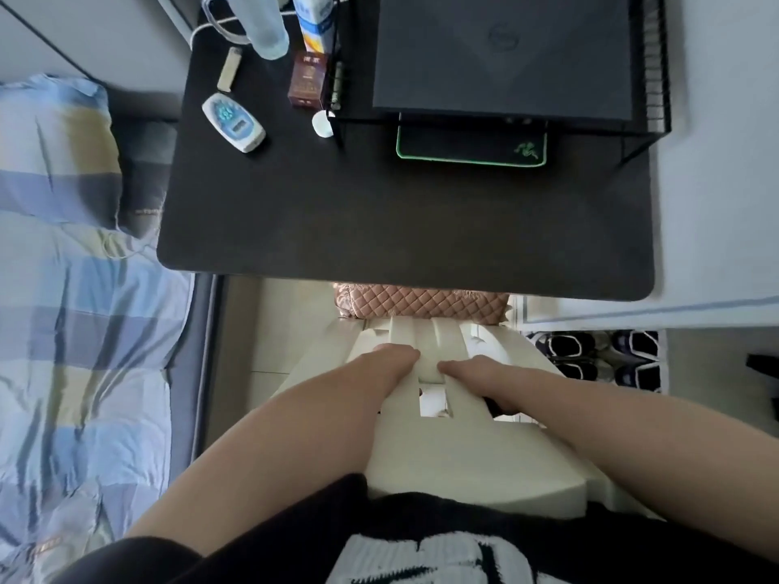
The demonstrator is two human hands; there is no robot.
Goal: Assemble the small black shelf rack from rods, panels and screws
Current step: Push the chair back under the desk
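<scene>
View from the person's head, looking down past both bare forearms. The left hand (394,360) and the right hand (468,366) sit close together on the slatted back of a white plastic chair (463,448). Each hand grips a slat, with the fingers bent over it and mostly hidden. One slat stands between the two hands, so they do not touch.

Just beyond the hands, a pink quilted cushion (421,303) lies on the chair seat, partly tucked under the near edge of a black desk (379,212).

The black wire shelf rack (651,78) stands upright at the far end of the desk, well ahead of the hands and somewhat to the right of the right hand. A closed dark laptop (501,52) rests on its top shelf. A black mouse pad with a green edge (472,151) sticks out from beneath it.

Far ahead and to the left of the left hand, the desk holds:
- a white remote control (234,122)
- a small white rounded case (322,124)
- a dark red box (307,80)
- a pale lighter (229,69)
- a clear bottle (263,23)
- a white and orange carton (314,23)

Well to the left of the left hand is a bed with blue checked bedding (76,288). Near the right hand, to its right on the floor, are dark shoes (598,360).
</scene>
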